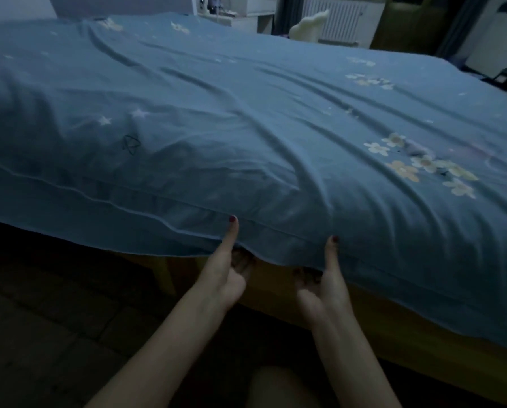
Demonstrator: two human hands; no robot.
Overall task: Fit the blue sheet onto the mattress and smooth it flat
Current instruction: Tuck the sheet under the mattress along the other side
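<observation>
A: The blue sheet [246,119] covers the mattress top, with long creases fanning from the near edge where we grip it.

B: Then we should pull evenly, down and toward us, so those creases run out before we tuck the hem [158,251] under.

A: Both forearms reach up side by side. Our left hand [227,267] pinches the hem, thumb on top, fingers curled beneath.

B: Our right hand [323,278] clamps the same edge alike, just beside it.
</observation>
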